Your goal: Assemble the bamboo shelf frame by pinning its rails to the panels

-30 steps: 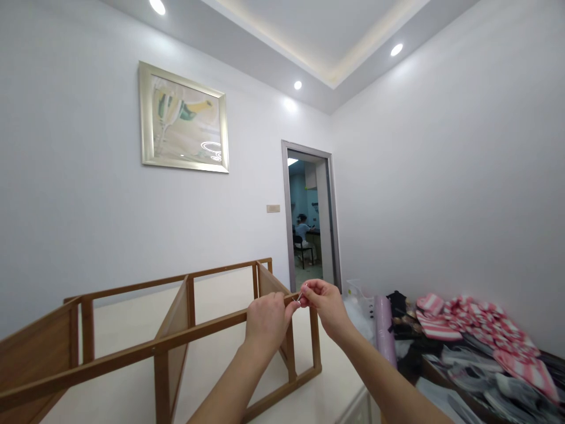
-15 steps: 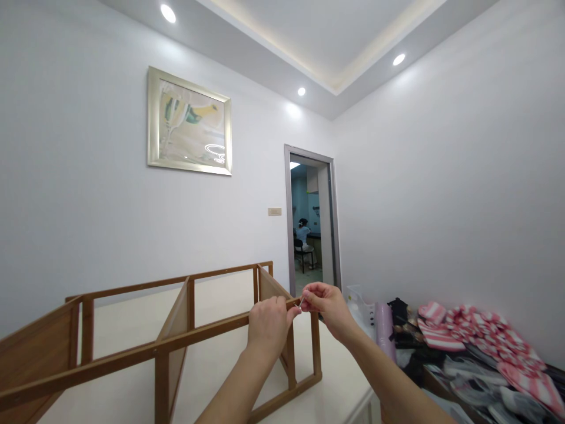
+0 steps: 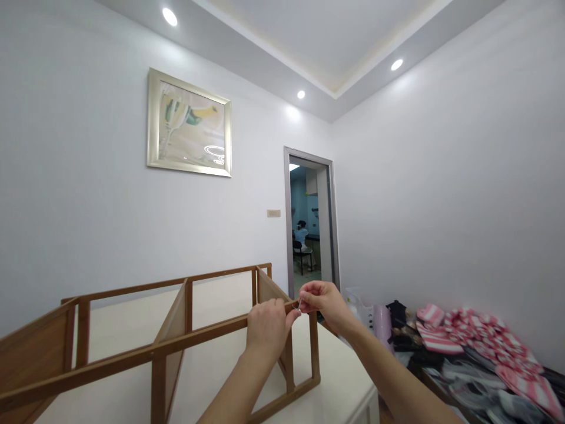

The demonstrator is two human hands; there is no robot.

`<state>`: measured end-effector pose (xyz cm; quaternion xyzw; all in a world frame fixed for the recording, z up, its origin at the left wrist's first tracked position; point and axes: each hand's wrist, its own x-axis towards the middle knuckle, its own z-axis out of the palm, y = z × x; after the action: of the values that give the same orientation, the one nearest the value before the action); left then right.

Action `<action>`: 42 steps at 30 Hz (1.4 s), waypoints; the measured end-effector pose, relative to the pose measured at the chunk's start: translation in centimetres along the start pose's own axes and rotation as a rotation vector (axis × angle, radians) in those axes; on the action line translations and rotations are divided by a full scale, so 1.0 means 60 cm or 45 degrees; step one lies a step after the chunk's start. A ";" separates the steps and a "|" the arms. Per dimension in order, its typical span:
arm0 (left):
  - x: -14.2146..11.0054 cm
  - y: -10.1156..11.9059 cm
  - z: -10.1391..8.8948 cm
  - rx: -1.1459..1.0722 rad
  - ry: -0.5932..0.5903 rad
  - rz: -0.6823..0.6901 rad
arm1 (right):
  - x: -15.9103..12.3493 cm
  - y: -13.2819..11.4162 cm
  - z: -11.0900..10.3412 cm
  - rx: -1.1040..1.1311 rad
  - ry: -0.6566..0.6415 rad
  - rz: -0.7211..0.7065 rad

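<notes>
A brown wooden shelf frame [image 3: 212, 325] lies on its side on a white table [image 3: 339, 359]. My left hand [image 3: 267, 324] is closed around its upper front rail near the right end, thumb toward the corner. Just right of it, my right hand [image 3: 318, 299] pinches a thin, shiny metal hex key [image 3: 301, 303] between thumb and fingertips. The key's lower end meets the rail beside my left thumb; whatever fastener it may touch is too small to make out.
Pink-and-white striped cloth [image 3: 485, 335] and clear plastic bags [image 3: 477, 383] are piled at the right, near a pink roll [image 3: 382, 324]. A doorway [image 3: 286, 235] opens behind, where a person [image 3: 301, 238] sits. A framed picture [image 3: 152, 118] hangs on the wall.
The hex key has turned more upright in my right hand, with the fingers shifted slightly. My left hand stays on the rail. The camera view has shifted slightly.
</notes>
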<state>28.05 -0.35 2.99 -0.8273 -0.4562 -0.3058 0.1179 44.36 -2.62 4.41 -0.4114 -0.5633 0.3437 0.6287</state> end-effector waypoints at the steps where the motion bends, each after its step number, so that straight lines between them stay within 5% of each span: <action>1: 0.000 0.000 0.001 0.000 -0.001 0.001 | 0.000 0.001 0.000 0.003 0.000 0.002; 42: -0.005 -0.006 -0.002 -0.037 0.054 0.073 | -0.036 0.087 0.033 0.717 0.429 0.052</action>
<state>27.59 -0.38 2.86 -0.8350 -0.4251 -0.3264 0.1243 42.27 -2.08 -1.19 -0.2836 -0.3258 0.4257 0.7951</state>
